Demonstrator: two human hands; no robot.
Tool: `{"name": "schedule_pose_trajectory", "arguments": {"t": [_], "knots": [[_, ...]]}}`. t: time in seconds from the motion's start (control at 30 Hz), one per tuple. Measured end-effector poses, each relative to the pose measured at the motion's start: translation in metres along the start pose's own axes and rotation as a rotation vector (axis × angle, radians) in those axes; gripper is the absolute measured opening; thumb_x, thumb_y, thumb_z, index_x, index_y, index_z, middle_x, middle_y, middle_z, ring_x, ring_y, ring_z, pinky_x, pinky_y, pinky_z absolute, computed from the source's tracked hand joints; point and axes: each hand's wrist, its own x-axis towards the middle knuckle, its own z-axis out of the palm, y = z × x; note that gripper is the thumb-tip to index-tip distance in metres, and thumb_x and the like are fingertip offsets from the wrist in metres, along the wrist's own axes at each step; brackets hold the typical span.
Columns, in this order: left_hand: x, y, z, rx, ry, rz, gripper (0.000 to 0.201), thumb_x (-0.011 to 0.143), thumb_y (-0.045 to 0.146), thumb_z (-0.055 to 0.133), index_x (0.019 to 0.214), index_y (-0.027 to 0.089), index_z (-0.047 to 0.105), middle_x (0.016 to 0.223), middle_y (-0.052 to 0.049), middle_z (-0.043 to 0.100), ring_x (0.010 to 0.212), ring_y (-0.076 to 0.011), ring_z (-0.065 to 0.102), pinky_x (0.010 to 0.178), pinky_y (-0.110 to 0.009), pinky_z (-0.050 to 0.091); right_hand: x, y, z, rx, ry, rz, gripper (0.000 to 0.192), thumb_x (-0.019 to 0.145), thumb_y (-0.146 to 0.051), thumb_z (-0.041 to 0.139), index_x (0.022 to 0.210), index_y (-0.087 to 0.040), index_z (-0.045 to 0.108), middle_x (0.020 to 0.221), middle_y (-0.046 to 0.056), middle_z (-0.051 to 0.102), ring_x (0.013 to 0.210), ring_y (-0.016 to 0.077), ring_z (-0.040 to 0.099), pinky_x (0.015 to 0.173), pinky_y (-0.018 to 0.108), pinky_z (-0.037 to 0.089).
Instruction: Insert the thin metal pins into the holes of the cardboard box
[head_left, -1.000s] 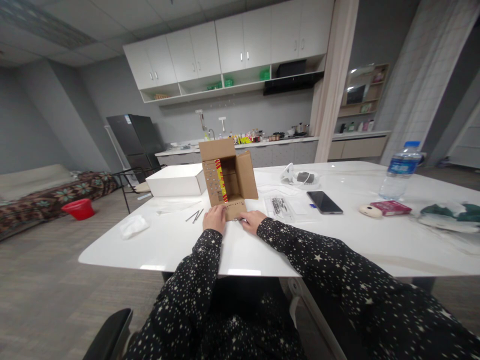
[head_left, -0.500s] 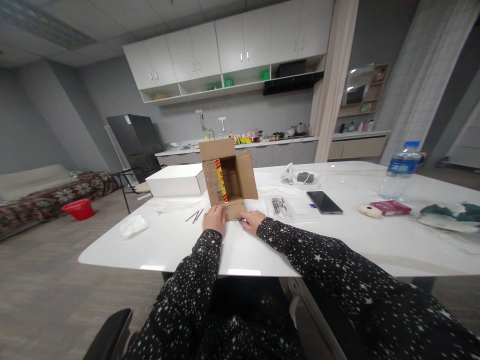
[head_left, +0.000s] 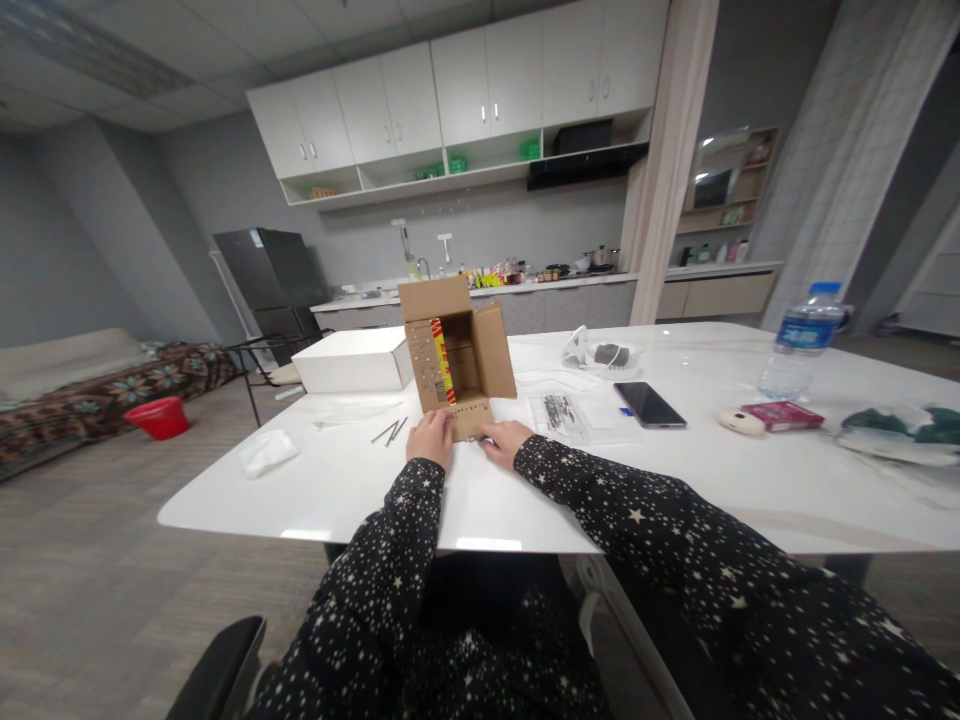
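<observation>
A cardboard box [head_left: 486, 352] stands on the white table in front of me, its opening facing me and flaps folded out. Yellow and red tape runs down its left flap, which bears rows of small shiny dots. My left hand [head_left: 430, 438] grips the left edge of the lower flap [head_left: 472, 415], where a row of small holes or dots shows. Closed fingers of my right hand [head_left: 507, 443] touch the flap's right front corner. Something small and shiny sits at those fingertips, too small to name. Several thin metal rods [head_left: 391, 431] lie left of my left hand.
Right of the box are a clear plastic case [head_left: 559, 415] with small dark pieces, a phone [head_left: 649, 404], a maroon packet [head_left: 784, 415] and a water bottle [head_left: 802, 340]. A white box [head_left: 351, 360] stands behind on the left, a crumpled tissue [head_left: 268, 452] nearer the table's left edge.
</observation>
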Motion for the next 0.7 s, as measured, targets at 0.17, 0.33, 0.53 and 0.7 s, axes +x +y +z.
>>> {"name": "schedule_pose_trajectory", "arguments": {"t": [0.17,0.33,0.53,0.7], "knots": [[-0.0001,-0.0015,0.0019,-0.049,-0.018,-0.003,0.024,0.089,0.023,0.042,0.106,0.024,0.059,0.110,-0.006,0.061,0.098,-0.0193,0.060,0.083,-0.031,0.046,0.0018,0.0011,0.0016,-0.003,-0.010,-0.004,0.030,0.087,-0.028,0.043,0.109,-0.025,0.062,0.097,0.004,0.070,0.088,0.0187,0.063,0.076,0.026,0.040],[0.0002,-0.0034,0.0036,-0.066,-0.030,0.006,0.024,0.089,0.023,0.042,0.106,0.023,0.059,0.111,-0.006,0.060,0.097,-0.0187,0.060,0.083,-0.031,0.047,0.0014,0.0016,0.0022,-0.005,0.005,-0.018,0.030,0.087,-0.028,0.042,0.109,-0.024,0.062,0.096,0.004,0.070,0.087,0.0184,0.063,0.075,0.026,0.040],[-0.0001,-0.0028,0.0036,-0.082,-0.025,0.010,0.024,0.088,0.022,0.043,0.105,0.022,0.060,0.111,-0.006,0.060,0.096,-0.0179,0.061,0.085,-0.031,0.047,0.0012,0.0010,0.0010,-0.001,0.000,-0.009,0.029,0.087,-0.028,0.042,0.108,-0.024,0.062,0.097,0.004,0.070,0.088,0.0187,0.063,0.075,0.026,0.040],[-0.0004,-0.0016,0.0025,-0.098,-0.031,0.011,0.023,0.088,0.022,0.043,0.104,0.022,0.060,0.112,-0.006,0.060,0.096,-0.0180,0.061,0.086,-0.031,0.047,0.0011,0.0008,0.0004,0.007,-0.002,-0.012,0.029,0.088,-0.028,0.042,0.108,-0.025,0.062,0.097,0.004,0.070,0.087,0.0183,0.063,0.076,0.027,0.040]]}}
